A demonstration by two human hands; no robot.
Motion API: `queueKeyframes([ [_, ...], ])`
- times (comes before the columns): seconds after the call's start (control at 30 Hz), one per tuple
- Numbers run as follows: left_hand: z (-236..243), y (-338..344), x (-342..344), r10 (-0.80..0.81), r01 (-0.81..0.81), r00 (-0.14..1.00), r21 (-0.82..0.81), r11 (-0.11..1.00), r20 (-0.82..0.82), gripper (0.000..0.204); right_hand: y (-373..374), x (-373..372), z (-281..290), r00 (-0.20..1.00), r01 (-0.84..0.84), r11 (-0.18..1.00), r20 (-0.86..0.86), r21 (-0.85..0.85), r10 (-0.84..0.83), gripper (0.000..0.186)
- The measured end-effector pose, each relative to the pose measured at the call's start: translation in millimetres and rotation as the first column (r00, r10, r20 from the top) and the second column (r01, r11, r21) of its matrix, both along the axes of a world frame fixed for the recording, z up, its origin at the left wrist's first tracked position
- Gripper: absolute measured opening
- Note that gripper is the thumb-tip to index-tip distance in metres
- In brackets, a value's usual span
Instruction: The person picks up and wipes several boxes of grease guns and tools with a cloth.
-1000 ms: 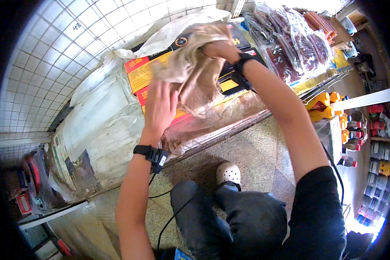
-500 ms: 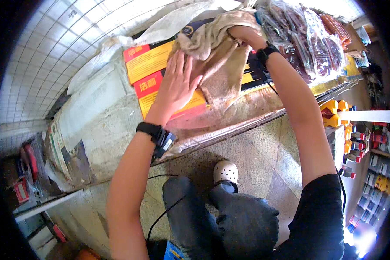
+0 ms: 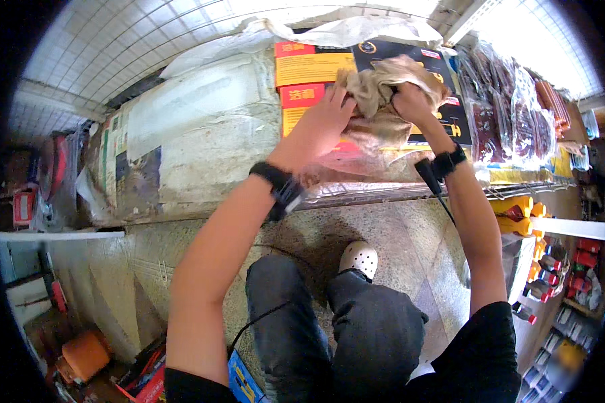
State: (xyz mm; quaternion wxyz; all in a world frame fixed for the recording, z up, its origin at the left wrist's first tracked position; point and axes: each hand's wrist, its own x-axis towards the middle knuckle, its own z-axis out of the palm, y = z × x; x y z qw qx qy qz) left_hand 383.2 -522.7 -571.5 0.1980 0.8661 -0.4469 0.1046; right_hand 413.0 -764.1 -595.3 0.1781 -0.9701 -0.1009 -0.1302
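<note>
My right hand (image 3: 413,102) is closed around a crumpled beige-brown cloth (image 3: 376,127), which is bunched on top of flat cartons. At the cloth's left edge, my left hand (image 3: 323,124) rests with its fingers slightly bent and apart, the fingertips touching the fabric. Under both hands lie a yellow and red carton (image 3: 296,122) and a black carton printed with yellow shapes (image 3: 444,127). The cloth hides part of each.
A worn, pale-covered shelf (image 3: 202,154) extends left, with wire mesh (image 3: 181,40) behind. Plastic-wrapped dark red packs (image 3: 504,114) lie to the right. Yellow bottles (image 3: 517,215) stand lower right. An orange object (image 3: 86,354) sits lower left.
The cloth, spread and hanging toward the shelf edge before, is now bunched up on the cartons. My left hand's fingers have bent from lying flat. The whole view has shifted and turned.
</note>
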Motion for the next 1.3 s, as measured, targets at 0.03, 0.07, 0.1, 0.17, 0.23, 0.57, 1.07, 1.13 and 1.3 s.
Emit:
queueKeyframes([
  [0.03, 5, 15, -13, 0.003, -0.003, 1.0, -0.009, 1.0, -0.013, 0.039, 12, 11, -6, 0.97, -0.223, 0.965, 0.131, 0.137, 0.206, 0.045],
  [0.07, 11, 33, -26, 0.035, -0.043, 0.995, -0.086, 0.995, -0.097, 0.032, 37, 24, -19, 0.967, -0.251, 0.929, 0.021, 0.271, 0.255, 0.043],
  [0.1, 20, 60, -42, 0.138, -0.138, 0.967, 0.019, 0.99, -0.215, 0.026, 78, 38, -20, 0.936, -0.309, 0.913, -0.084, 0.266, 0.341, 0.045],
  [0.17, 25, 73, -58, 0.249, -0.23, 0.935, 0.104, 0.968, -0.253, 0.025, 108, 77, -56, 0.84, -0.478, 0.695, 0.047, 0.538, 0.541, 0.045],
  [0.23, 17, 73, -59, 0.249, -0.243, 0.936, 0.055, 0.969, -0.25, 0.029, 130, 110, -65, 0.84, -0.525, 0.81, 0.004, 0.259, 0.543, 0.046],
  [0.57, -6, 78, -64, 0.408, -0.457, 0.825, -0.037, 0.889, -0.392, 0.038, 166, 89, -40, 0.724, -0.65, 0.746, -0.181, 0.142, 0.666, 0.039],
  [1.07, -5, 73, -102, 0.289, -0.304, 0.949, -0.127, 0.944, -0.126, 0.044, -20, -50, -33, 0.873, -0.102, 0.985, -0.488, -0.138, 0.022, 0.07],
  [1.13, -9, 76, -99, 0.342, -0.361, 0.928, -0.133, 0.923, -0.147, 0.047, -5, -49, -28, 0.851, -0.07, 0.99, -0.525, -0.121, -0.004, 0.07],
  [1.3, -36, 49, -75, 0.432, -0.517, 0.833, -0.207, 0.83, -0.346, 0.048, 21, -51, -13, 0.805, -0.045, 0.994, -0.593, -0.099, -0.023, 0.071],
])
